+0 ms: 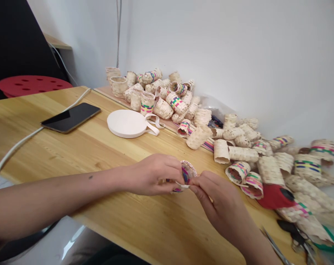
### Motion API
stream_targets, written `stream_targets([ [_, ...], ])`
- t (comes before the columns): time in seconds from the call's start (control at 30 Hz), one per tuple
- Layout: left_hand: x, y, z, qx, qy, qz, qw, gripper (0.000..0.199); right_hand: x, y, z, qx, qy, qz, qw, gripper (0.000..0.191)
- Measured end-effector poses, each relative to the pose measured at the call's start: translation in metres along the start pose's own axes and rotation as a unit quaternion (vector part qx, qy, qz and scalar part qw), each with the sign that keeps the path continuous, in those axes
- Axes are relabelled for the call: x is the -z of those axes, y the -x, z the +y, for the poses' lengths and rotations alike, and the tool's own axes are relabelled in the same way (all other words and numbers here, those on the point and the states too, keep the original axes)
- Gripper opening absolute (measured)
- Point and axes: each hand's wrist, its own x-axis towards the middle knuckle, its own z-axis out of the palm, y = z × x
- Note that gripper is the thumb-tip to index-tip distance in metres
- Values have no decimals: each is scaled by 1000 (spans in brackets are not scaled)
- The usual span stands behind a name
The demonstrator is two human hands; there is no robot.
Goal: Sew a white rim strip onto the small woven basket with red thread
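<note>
A small woven basket with coloured bands and a pink-and-white bound rim is held tilted above the wooden table, its mouth turned partly toward me. Around its left side my left hand is closed, thumb low and fingers over the rim. My right hand pinches at the near right edge, where a pale strip runs between the two hands. The fingertips hide part of the strip and much of the basket's body.
Many woven baskets are heaped along the wall. A phone with a white cable lies left of a round white strapped object. Scissors, pointed metal tweezers and a red item lie at the right.
</note>
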Motion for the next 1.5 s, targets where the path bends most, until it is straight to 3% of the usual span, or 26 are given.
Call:
stream_targets([
  [0.1,2,-2,2,17,18,-14,1000,13,3,2,1,12,-1,12,1000,16],
  [0.27,7,-4,6,30,40,-34,998,10,7,4,-1,35,10,96,995,14],
  [0.47,8,-3,5,44,18,-43,998,10,-1,-2,-7,74,39,62,995,14],
  [0.67,-3,0,2,34,-3,9,999,6,1,-8,-9,76,109,43,990,22],
  [0.8,-10,2,1,43,-21,49,998,7,-1,-6,-10,67,95,44,992,20],
  [0.93,-14,1,-1,30,-24,54,998,11,-5,-5,-12,46,87,58,993,19],
  [1.13,-14,0,3,33,-10,63,997,12,16,2,-8,1,-21,6,1000,19],
  [1.37,-8,0,5,26,-10,42,999,11,33,15,0,-58,-27,25,998,27],
  [1.5,-8,0,6,-3,-14,38,999,11,31,10,-3,-19,-12,26,999,19],
])
